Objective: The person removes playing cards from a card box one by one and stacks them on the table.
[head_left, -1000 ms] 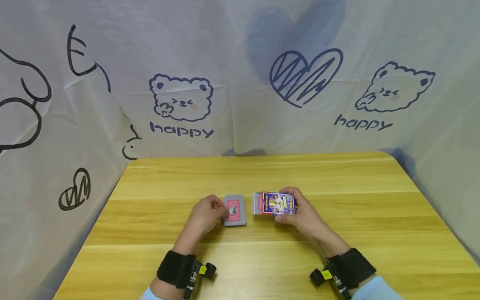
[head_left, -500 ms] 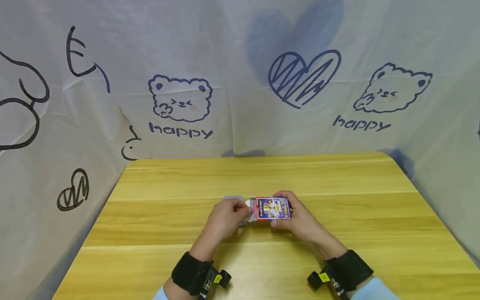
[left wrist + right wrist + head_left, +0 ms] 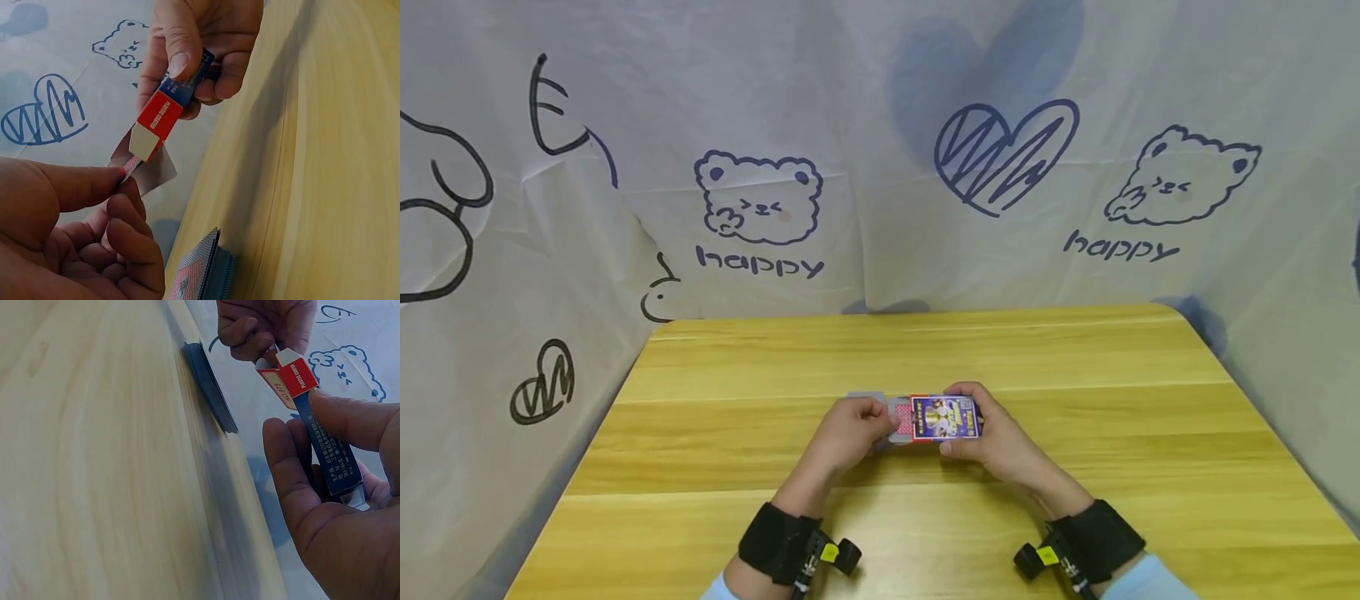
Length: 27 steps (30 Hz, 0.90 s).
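My right hand [image 3: 992, 429] holds a blue and red playing-card box [image 3: 946, 417] level above the table, thumb on one side and fingers on the other. From the box's open left end projects a red-patterned playing card [image 3: 903, 417]. The thumb and a finger of my left hand [image 3: 846, 437] pinch its edge; whether it is one card or more, I cannot tell. Below the left hand, a stack of playing cards [image 3: 203, 269] lies on the table, mostly hidden by that hand in the head view. The right wrist view shows the stack [image 3: 209, 387] side-on.
The wooden table [image 3: 1075, 358] extends around both hands. A white cloth [image 3: 880, 233] with drawn bears and hearts hangs behind it and at the sides. Each wrist carries a black strap with a small camera [image 3: 848, 556].
My left hand has moved right, from beside the stack to the box's open end, and pinches the card there. The box has shifted slightly left. More of the card's red back shows than half a second ago.
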Each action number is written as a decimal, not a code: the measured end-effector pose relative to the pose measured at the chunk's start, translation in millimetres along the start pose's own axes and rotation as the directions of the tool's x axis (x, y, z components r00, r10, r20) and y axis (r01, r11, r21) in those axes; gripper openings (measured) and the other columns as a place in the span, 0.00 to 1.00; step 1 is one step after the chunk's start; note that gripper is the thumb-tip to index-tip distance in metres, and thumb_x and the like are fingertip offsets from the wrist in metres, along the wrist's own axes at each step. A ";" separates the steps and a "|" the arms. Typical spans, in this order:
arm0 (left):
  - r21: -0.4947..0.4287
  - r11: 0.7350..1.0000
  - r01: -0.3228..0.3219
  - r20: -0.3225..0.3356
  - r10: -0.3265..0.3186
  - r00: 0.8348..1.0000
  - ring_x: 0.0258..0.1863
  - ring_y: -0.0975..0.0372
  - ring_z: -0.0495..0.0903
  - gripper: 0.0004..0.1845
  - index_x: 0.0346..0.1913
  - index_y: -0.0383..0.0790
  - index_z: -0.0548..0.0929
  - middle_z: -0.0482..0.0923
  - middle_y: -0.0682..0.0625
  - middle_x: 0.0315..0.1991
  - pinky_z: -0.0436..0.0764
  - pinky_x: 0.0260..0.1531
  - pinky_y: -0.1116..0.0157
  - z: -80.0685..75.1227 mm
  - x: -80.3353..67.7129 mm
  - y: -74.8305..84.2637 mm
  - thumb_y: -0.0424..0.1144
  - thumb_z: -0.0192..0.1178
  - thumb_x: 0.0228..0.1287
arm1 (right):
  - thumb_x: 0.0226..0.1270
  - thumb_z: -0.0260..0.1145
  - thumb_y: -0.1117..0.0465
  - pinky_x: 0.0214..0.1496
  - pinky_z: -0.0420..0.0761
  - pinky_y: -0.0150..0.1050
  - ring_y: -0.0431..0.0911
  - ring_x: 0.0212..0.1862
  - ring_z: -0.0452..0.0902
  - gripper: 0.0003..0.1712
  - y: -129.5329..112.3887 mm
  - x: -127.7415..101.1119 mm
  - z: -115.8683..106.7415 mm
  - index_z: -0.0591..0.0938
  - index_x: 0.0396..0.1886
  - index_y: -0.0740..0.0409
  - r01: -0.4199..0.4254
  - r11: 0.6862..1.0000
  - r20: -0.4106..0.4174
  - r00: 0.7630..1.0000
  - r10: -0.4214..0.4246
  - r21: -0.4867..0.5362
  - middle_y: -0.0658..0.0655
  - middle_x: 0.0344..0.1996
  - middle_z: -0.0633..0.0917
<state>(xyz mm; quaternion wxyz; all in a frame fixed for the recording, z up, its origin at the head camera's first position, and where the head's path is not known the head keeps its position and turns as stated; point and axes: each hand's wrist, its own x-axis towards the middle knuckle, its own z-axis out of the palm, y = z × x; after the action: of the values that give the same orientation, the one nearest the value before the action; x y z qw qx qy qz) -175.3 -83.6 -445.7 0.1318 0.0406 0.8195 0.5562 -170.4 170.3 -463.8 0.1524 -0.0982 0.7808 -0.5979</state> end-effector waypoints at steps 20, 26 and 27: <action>-0.223 0.974 0.038 -0.014 -0.042 0.999 0.27 0.60 0.79 0.22 0.67 0.37 0.78 0.81 0.46 0.32 0.83 0.31 0.64 -9.3 0.6 -1.7 0.30 0.64 0.73 | 0.63 0.77 0.71 0.55 0.81 0.39 0.55 0.57 0.77 0.45 -1.0 0.1 -2.6 0.64 0.75 0.55 -0.028 0.999 -0.031 0.999 0.028 0.018 0.68 0.63 0.74; -0.255 0.967 0.028 -0.005 -0.030 1.000 0.26 0.60 0.80 0.19 0.65 0.34 0.81 0.79 0.45 0.36 0.85 0.31 0.64 -15.8 -1.4 0.8 0.29 0.62 0.75 | 0.63 0.76 0.72 0.52 0.82 0.36 0.54 0.56 0.77 0.44 -0.6 -0.1 -4.1 0.65 0.75 0.54 -0.012 0.999 -0.024 1.000 0.013 0.045 0.68 0.63 0.74; -0.255 0.966 0.029 -0.007 -0.032 0.999 0.26 0.60 0.80 0.18 0.65 0.34 0.81 0.79 0.44 0.36 0.85 0.30 0.64 -16.4 -1.4 0.7 0.30 0.62 0.76 | 0.64 0.76 0.72 0.52 0.82 0.36 0.54 0.55 0.77 0.44 -0.6 -0.2 -4.3 0.64 0.75 0.55 -0.009 0.999 -0.021 1.000 0.010 0.042 0.68 0.63 0.74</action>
<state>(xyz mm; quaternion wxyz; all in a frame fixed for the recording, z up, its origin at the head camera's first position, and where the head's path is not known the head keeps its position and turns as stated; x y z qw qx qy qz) -178.4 -98.4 -439.1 0.1401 0.0074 0.7423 0.6552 -171.8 174.1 -462.2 0.1490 -0.0848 0.7701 -0.6144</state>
